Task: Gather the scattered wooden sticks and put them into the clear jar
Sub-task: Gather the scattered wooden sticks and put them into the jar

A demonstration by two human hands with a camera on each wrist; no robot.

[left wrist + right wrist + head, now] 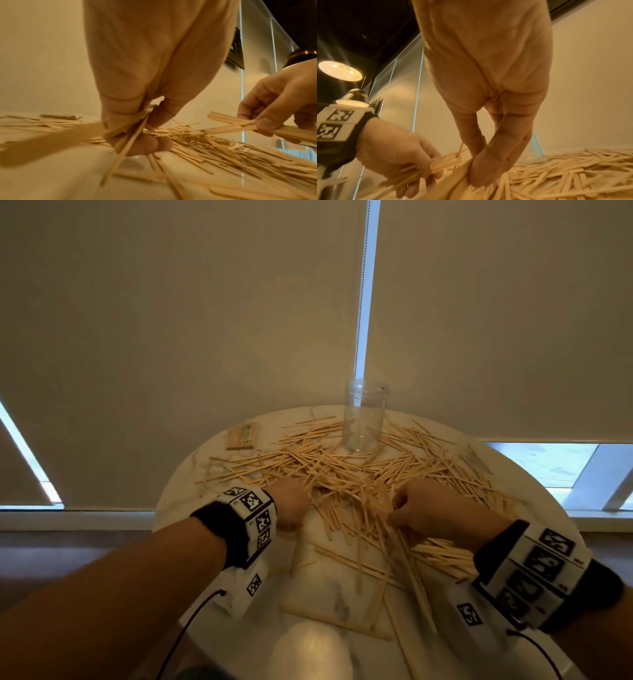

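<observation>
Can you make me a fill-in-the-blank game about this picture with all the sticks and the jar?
1. The clear jar stands upright and has ____ sticks inside.
2. The left hand and right hand each grip a bunch of wooden ____.
3. The table top is ____ in shape.

Missing words: no; sticks; round

No legible text anywhere, only square black-and-white marker patterns on both wristbands (255,517), perhaps codes.

Wooden sticks (346,474) heaped across the table (329,604) middle, clear jar (364,419) upright behind the heap with open mouth, bare table near front edge, small packet (242,435) far left
</observation>
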